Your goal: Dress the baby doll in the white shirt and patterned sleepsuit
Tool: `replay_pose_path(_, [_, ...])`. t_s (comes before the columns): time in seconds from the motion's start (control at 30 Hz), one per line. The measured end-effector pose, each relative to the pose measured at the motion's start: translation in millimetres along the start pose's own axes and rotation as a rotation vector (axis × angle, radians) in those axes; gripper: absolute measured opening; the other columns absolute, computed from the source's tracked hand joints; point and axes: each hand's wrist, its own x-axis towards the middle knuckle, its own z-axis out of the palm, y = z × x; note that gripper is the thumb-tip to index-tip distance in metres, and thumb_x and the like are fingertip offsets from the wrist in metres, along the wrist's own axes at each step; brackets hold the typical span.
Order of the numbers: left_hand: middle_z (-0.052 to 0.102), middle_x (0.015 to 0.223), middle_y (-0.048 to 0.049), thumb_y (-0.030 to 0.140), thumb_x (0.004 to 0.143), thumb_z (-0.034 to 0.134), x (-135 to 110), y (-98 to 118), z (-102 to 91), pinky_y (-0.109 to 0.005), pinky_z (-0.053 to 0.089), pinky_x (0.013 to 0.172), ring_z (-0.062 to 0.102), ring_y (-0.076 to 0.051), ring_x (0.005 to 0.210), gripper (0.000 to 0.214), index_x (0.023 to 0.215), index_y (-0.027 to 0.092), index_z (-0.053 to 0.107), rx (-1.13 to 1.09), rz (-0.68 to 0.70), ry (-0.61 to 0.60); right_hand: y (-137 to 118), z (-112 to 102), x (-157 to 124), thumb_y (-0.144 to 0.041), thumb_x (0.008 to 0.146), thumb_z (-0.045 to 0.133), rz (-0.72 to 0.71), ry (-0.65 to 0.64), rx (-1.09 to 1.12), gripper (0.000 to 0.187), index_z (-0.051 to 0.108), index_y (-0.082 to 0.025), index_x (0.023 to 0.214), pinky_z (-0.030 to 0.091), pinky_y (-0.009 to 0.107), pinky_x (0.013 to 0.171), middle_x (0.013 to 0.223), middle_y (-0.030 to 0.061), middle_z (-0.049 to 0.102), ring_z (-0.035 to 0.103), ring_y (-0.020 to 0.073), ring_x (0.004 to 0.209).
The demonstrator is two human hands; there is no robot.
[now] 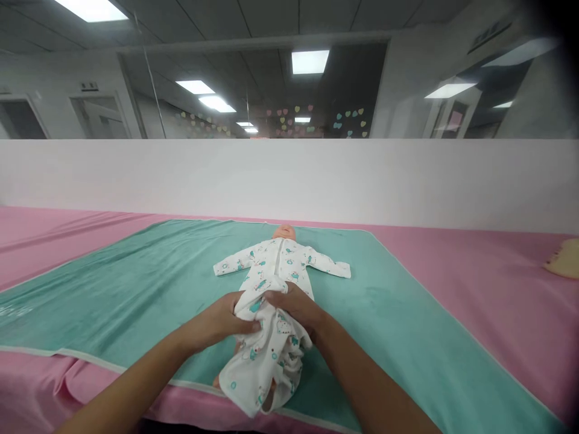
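A baby doll [284, 231] lies on its back on a teal mat [136, 289], head away from me, sleeves spread out. It wears a white romper [275, 265] printed with small teal and pink figures. My left hand [221, 322] grips the bunched lower part of the romper [265, 367] from the left, fingers closed on the cloth. From the right, my right hand [294, 307] presses its curled fingers on the same bunch at the doll's waist. The doll's legs are mostly hidden under the loose cloth near the mat's front edge.
The mat lies on a pink sheet [474, 271] covering a long surface. A white partition [289, 181] runs behind it. A tan object [563, 258] sits at the far right edge. Ceiling lights and a glass wall with heart stickers show above.
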Motion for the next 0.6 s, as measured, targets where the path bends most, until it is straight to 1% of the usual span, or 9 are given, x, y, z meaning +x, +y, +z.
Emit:
replay_pose_path(0.1, [0.065, 0.089, -0.0064, 0.021, 0.066, 0.066, 5, -10, 2.4, -0.031, 0.045, 0.075, 0.06, -0.022, 0.082, 0.038, 0.103, 0.015, 0.06, -0.273, 0.057, 0.139, -1, 0, 1, -0.045, 0.06, 0.073, -0.001, -0.132, -0.011, 0.051, 0.063, -0.017, 0.102, 0.044, 0.037, 0.084, 0.096, 0.0065, 0.064, 0.058, 0.0228, 0.093])
replay_pose_path(0.17, [0.064, 0.08, -0.0055, 0.016, 0.065, 0.063, 8, -15, 4.1, -0.03, 0.045, 0.068, 0.06, -0.021, 0.074, 0.027, 0.092, 0.014, 0.06, -0.451, 0.075, 0.217, 0, 1, 1, -0.038, 0.054, 0.079, 0.057, -0.221, -0.062, 0.055, 0.063, -0.018, 0.102, 0.045, 0.038, 0.083, 0.095, 0.0058, 0.064, 0.059, 0.0227, 0.091])
replay_pose_path(0.23, [0.062, 0.072, -0.0038, 0.015, 0.066, 0.061, 9, -18, 5.5, -0.029, 0.045, 0.063, 0.06, -0.02, 0.067, 0.015, 0.081, 0.015, 0.058, -0.563, 0.079, 0.241, 2, 4, 1, -0.03, 0.05, 0.081, 0.12, -0.273, -0.086, 0.056, 0.063, -0.017, 0.102, 0.045, 0.038, 0.083, 0.094, 0.0056, 0.065, 0.059, 0.0227, 0.091])
replay_pose_path(0.3, [0.063, 0.074, -0.0044, 0.017, 0.069, 0.06, 10, -19, 6.2, -0.03, 0.045, 0.064, 0.06, -0.02, 0.067, 0.015, 0.083, 0.016, 0.058, -0.603, 0.073, 0.208, 1, 6, 0, -0.027, 0.053, 0.079, 0.121, -0.258, -0.01, 0.053, 0.063, -0.017, 0.103, 0.045, 0.039, 0.083, 0.093, 0.0058, 0.065, 0.059, 0.022, 0.09])
replay_pose_path(0.37, [0.065, 0.084, -0.0072, 0.024, 0.072, 0.061, 9, -19, 5.6, -0.031, 0.045, 0.068, 0.06, -0.021, 0.074, 0.024, 0.095, 0.016, 0.059, -0.558, 0.069, 0.173, -1, 8, -3, -0.025, 0.059, 0.075, 0.069, -0.199, 0.121, 0.046, 0.062, -0.015, 0.101, 0.045, 0.037, 0.083, 0.09, 0.0063, 0.065, 0.06, 0.021, 0.086])
replay_pose_path(0.47, [0.065, 0.094, -0.0096, 0.036, 0.071, 0.065, 6, -19, 1.7, -0.031, 0.044, 0.072, 0.059, -0.023, 0.084, 0.04, 0.104, 0.014, 0.059, -0.344, 0.055, 0.112, -5, 9, -6, -0.025, 0.063, 0.069, -0.004, -0.109, 0.253, 0.034, 0.064, -0.012, 0.094, 0.046, 0.035, 0.079, 0.085, 0.0072, 0.066, 0.06, 0.0207, 0.081])
replay_pose_path(0.53, [0.065, 0.095, -0.008, 0.033, 0.064, 0.072, 2, -19, -1.3, -0.032, 0.044, 0.075, 0.058, -0.025, 0.089, 0.047, 0.105, 0.014, 0.06, -0.208, 0.033, 0.024, -5, 9, -7, -0.029, 0.066, 0.067, 0.004, -0.11, 0.263, 0.032, 0.063, -0.011, 0.092, 0.046, 0.034, 0.075, 0.083, 0.0079, 0.065, 0.06, 0.0209, 0.08])
replay_pose_path(0.57, [0.065, 0.094, -0.0066, 0.03, 0.062, 0.074, 1, -20, -2.4, -0.032, 0.044, 0.076, 0.058, -0.025, 0.09, 0.047, 0.104, 0.014, 0.06, -0.172, 0.03, 0.001, -4, 8, -6, -0.032, 0.067, 0.066, 0.014, -0.12, 0.24, 0.034, 0.063, -0.011, 0.093, 0.046, 0.034, 0.074, 0.084, 0.0081, 0.065, 0.06, 0.0206, 0.079])
replay_pose_path(0.6, [0.065, 0.092, -0.0051, 0.028, 0.061, 0.074, 1, -21, -3.1, -0.032, 0.044, 0.076, 0.058, -0.024, 0.089, 0.045, 0.102, 0.015, 0.06, -0.166, 0.041, 0.016, -2, 8, -5, -0.035, 0.069, 0.066, 0.018, -0.129, 0.196, 0.036, 0.062, -0.012, 0.096, 0.046, 0.034, 0.073, 0.086, 0.0081, 0.065, 0.059, 0.0202, 0.08])
